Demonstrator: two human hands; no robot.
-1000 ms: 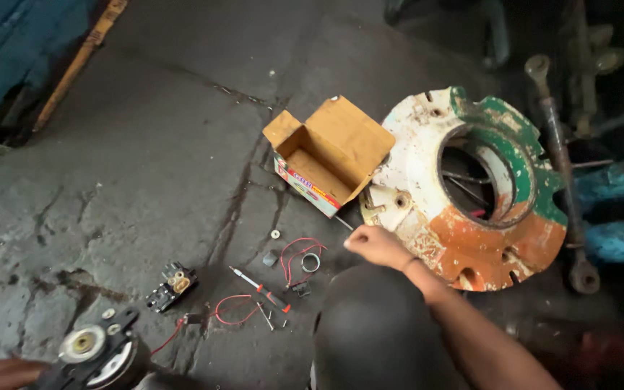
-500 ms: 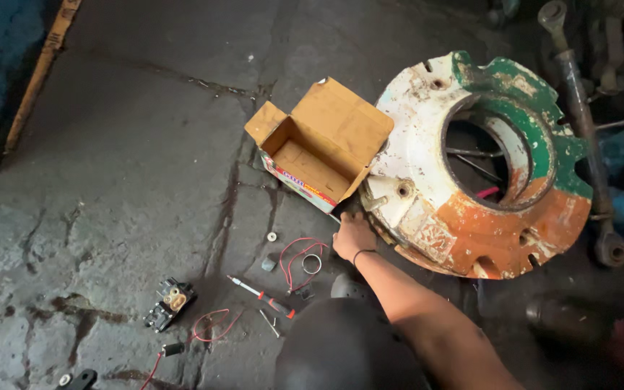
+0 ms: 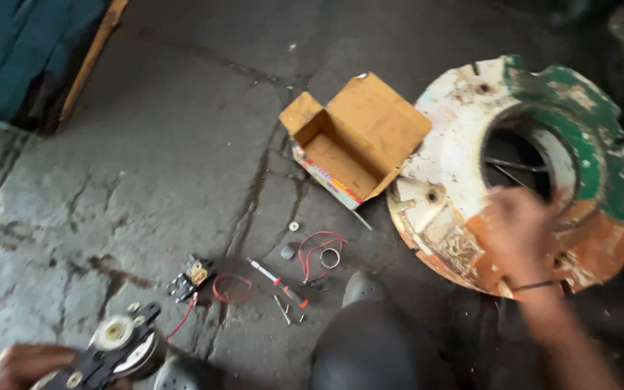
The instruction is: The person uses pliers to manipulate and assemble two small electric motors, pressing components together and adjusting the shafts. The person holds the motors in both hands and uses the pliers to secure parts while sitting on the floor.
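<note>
My left hand point(image 3: 19, 365) is at the bottom left corner, closed around a round metal motor-like part point(image 3: 113, 347) with a black bracket and a thin red wire. My right hand point(image 3: 521, 235) is blurred with motion, raised over the near side of a big heavy metal ring point(image 3: 464, 130) painted white, green and orange. Whether its fingers hold anything is hidden by the blur. An open cardboard box point(image 3: 355, 141) leans against the left side of the big ring.
On the cracked concrete floor lie a red-handled screwdriver point(image 3: 277, 282), a looped red wire point(image 3: 315, 249), a small metal ring point(image 3: 330, 258), a washer point(image 3: 294, 226) and a small black electrical component point(image 3: 191, 278). My dark-clothed knee point(image 3: 377, 347) is at the bottom centre. A teal object point(image 3: 16, 50) stands at the top left.
My right hand left the floor beside the box and swung right, up over the big ring. The view shifted, so my left hand and the motor part are in sight again.
</note>
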